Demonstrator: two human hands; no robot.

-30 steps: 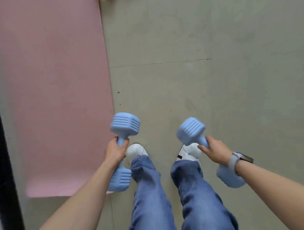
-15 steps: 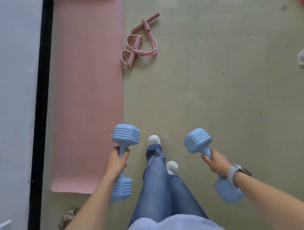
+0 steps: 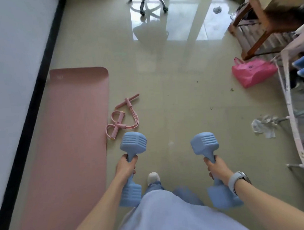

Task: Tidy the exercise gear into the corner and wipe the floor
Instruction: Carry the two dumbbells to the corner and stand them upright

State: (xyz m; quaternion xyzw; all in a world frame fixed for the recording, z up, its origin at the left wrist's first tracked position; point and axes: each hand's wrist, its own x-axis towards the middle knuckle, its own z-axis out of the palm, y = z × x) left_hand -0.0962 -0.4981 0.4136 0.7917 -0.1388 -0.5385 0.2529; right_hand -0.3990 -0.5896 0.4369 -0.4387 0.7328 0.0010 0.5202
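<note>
Two blue dumbbells are held above the floor point(image 3: 164, 89), one in each hand. The left dumbbell point(image 3: 133, 145) is gripped at its handle by the left hand point(image 3: 125, 168), whose fingers are curled fully around the handle. Its upper head points forward and its lower head is seen below the wrist, near the left forearm. The right dumbbell point(image 3: 204, 143) is gripped in the same way by the right hand point(image 3: 217, 167), with the fingers wrapped closed around the handle. A pale watch point(image 3: 238, 179) is worn on the right wrist. The lower head of this dumbbell is partly hidden behind the arm.

A pink mat point(image 3: 69, 136) is laid flat on the floor at the left, along a white wall point(image 3: 9, 60) with a black skirting strip point(image 3: 32, 103). Just beside the right edge of the mat, a pink pull rope point(image 3: 123, 116) with loops and a bar handle is lying on the floor, a little ahead of the left dumbbell.

Further away, the wheeled base of a chair point(image 3: 147, 0) is seen at the top. A pink bag point(image 3: 253, 72) is placed on the floor at the right, near a wooden piece of furniture point(image 3: 259, 21). Crumpled paper point(image 3: 264, 126) is lying at the right edge, beside a metal rack point(image 3: 291, 107). One white shoe point(image 3: 153, 177) is visible between the two arms.
</note>
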